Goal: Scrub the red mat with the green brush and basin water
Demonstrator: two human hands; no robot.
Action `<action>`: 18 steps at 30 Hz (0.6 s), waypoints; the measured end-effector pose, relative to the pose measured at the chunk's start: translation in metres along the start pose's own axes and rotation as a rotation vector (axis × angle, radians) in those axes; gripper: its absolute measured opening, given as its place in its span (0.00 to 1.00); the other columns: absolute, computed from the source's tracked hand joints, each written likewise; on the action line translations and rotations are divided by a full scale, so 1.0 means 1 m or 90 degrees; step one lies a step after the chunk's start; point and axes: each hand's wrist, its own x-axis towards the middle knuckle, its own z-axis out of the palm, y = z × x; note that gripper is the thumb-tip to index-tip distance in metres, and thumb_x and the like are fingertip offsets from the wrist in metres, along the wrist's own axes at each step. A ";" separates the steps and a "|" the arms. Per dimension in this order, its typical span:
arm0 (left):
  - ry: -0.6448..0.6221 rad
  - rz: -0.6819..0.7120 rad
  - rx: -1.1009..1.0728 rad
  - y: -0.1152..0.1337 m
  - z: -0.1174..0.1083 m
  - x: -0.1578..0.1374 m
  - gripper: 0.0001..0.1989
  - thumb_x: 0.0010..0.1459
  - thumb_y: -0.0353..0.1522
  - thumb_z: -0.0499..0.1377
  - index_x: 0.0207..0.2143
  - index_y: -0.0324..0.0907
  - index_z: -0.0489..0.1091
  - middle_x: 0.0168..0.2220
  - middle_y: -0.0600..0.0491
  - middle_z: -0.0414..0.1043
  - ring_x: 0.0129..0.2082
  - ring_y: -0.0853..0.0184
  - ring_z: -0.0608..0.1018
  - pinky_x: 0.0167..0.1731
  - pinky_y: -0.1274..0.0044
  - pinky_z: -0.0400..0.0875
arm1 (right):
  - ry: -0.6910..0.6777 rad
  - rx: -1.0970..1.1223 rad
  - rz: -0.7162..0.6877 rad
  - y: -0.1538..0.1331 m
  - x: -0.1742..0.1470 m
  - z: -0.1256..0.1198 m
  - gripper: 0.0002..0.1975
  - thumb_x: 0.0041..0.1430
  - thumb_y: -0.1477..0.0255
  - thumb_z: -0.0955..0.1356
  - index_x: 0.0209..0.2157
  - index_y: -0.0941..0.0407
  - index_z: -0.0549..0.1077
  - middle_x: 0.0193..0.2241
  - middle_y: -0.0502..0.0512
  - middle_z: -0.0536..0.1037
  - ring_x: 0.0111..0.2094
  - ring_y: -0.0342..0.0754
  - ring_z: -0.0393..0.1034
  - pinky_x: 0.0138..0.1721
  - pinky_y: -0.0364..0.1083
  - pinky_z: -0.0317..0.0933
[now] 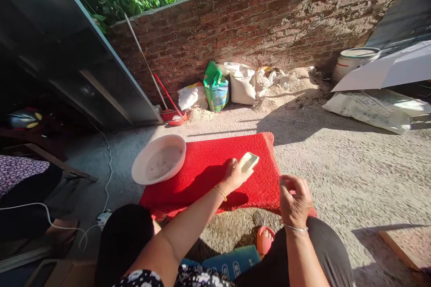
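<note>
the left hand (235,176) hides part of the pale block (249,161). specks (164,169) in the basin (141,167) are too small to identify.

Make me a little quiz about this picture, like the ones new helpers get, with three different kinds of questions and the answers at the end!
1. Which hand holds the small pale object?
2. True or false: the pale basin is at the left end of the red cloth, as the picture shows it.
3. Fill in the blank: the wall behind the bags is made of ____.

Key:
1. The left hand.
2. True.
3. Bricks.
</note>
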 end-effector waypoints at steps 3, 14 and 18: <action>0.053 -0.131 0.075 -0.057 -0.046 0.003 0.23 0.67 0.36 0.63 0.63 0.49 0.70 0.52 0.43 0.77 0.58 0.52 0.76 0.59 0.65 0.70 | -0.025 0.014 0.042 0.003 -0.001 0.000 0.14 0.59 0.58 0.70 0.31 0.54 0.77 0.28 0.50 0.73 0.28 0.47 0.66 0.34 0.47 0.62; -0.086 0.035 0.077 0.003 0.009 -0.041 0.30 0.58 0.42 0.70 0.62 0.51 0.72 0.57 0.44 0.73 0.57 0.53 0.76 0.58 0.66 0.73 | -0.073 0.003 0.112 0.002 -0.003 0.008 0.17 0.52 0.53 0.70 0.30 0.54 0.77 0.26 0.52 0.74 0.27 0.48 0.65 0.33 0.48 0.62; -0.134 0.180 0.040 0.020 0.028 -0.058 0.29 0.54 0.49 0.71 0.56 0.50 0.77 0.48 0.48 0.77 0.45 0.58 0.79 0.46 0.69 0.79 | -0.094 -0.004 0.124 -0.001 -0.006 0.011 0.18 0.51 0.53 0.70 0.31 0.54 0.78 0.26 0.52 0.76 0.28 0.49 0.67 0.34 0.48 0.62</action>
